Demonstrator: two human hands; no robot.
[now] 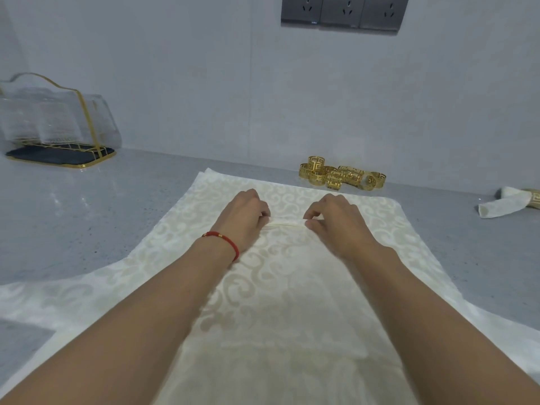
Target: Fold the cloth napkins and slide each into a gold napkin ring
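A cream patterned cloth napkin (292, 302) lies spread flat on the grey counter (87, 217), over more cream cloth. My left hand (244, 219), with a red cord on the wrist, and my right hand (336, 220) both pinch a small raised ridge of the napkin's middle between thumb and fingers. A pile of several gold napkin rings (340, 173) lies against the wall beyond the napkin. At the far right lies a rolled napkin (502, 204) inside a gold ring (533, 198).
A clear holder with gold wire frame and dark base (58, 133) stands at the back left. Wall sockets (344, 11) are mounted above. The tiled wall closes the counter's far side.
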